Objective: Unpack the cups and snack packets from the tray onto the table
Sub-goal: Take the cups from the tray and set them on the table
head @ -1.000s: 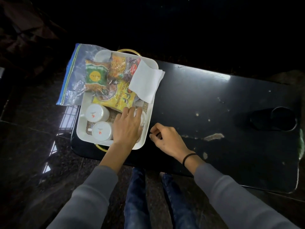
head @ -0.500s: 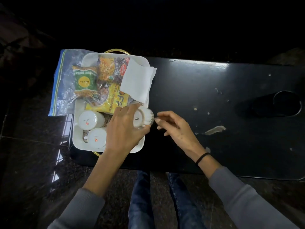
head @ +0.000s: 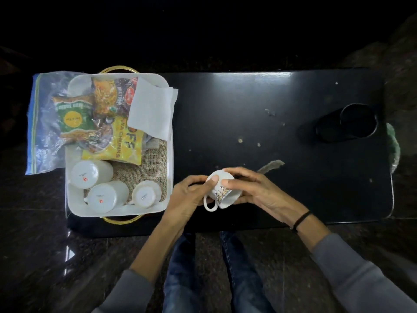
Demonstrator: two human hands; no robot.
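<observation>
A white patterned cup (head: 220, 190) lies tilted on its side between both hands, above the black table (head: 259, 123), just right of the tray. My left hand (head: 189, 199) holds it with the thumb on its base. My right hand (head: 257, 188) grips it from the other side. The white tray (head: 74, 205) with gold handles sits at the table's left end. Three upturned white cups (head: 91, 173) (head: 106, 196) (head: 146, 194) stand along its near side. Snack packets, green (head: 73, 116), dark and orange (head: 112, 96) and yellow (head: 123, 143), lie at its far side under a white napkin (head: 151, 111).
A clear zip bag (head: 42, 123) hangs off the tray's left side over the dark floor. A round black cup holder recess (head: 357, 120) lies at the table's far right. Scratches and crumbs mark the tabletop. My knees (head: 209, 267) are under the near edge.
My left hand lifted the patterned cup out of the tray and carried it right, over the table. My right hand came in and took hold of it too.
</observation>
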